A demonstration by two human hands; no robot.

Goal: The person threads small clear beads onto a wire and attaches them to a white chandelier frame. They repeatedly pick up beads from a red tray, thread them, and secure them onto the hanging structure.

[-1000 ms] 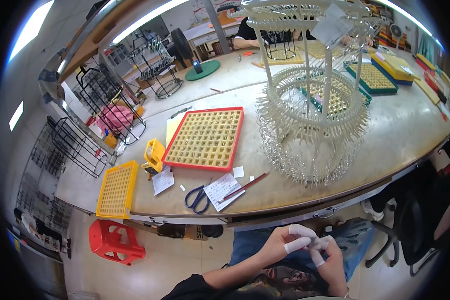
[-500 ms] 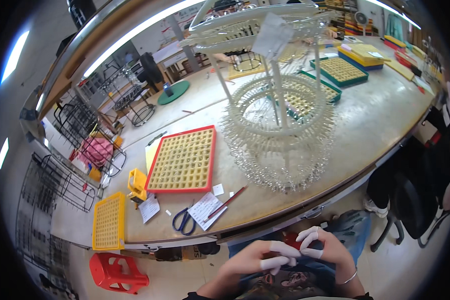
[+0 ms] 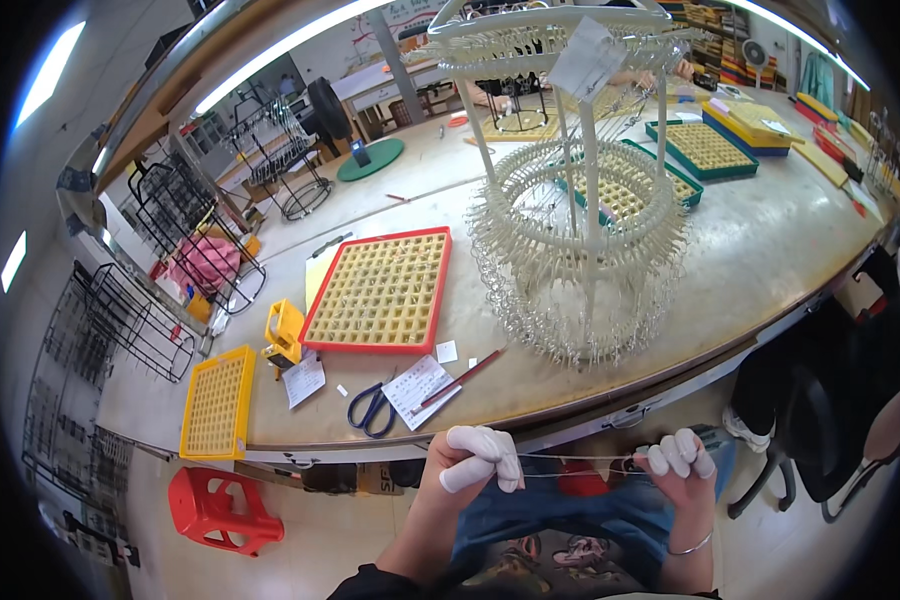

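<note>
In front of my lap, below the table edge, my left hand (image 3: 477,462) and my right hand (image 3: 678,464) are held apart. White finger covers sit on several fingers of each. A thin pale strand (image 3: 575,458) runs between them in two nearly level lines, like a stretched loop; whether it is chain or thread is too fine to tell. Fingers of both hands are curled closed on its ends. Beyond them on the table stands a tall white round rack (image 3: 588,245), hung all around with many small shiny pieces, a paper tag (image 3: 587,60) at its top.
A red-rimmed tray (image 3: 444,290) with small compartments lies left of the rack, a yellow tray (image 3: 242,405) farther left. Scissors (image 3: 372,411), a written paper (image 3: 406,398) and a red pencil (image 3: 462,380) lie near the front edge. A red stool (image 3: 195,500) stands on the floor.
My hands have moved apart from fingertips close together, and the strand now shows taut between them. The left hand has gone up and left, the right outward. The whole view has shifted slightly.
</note>
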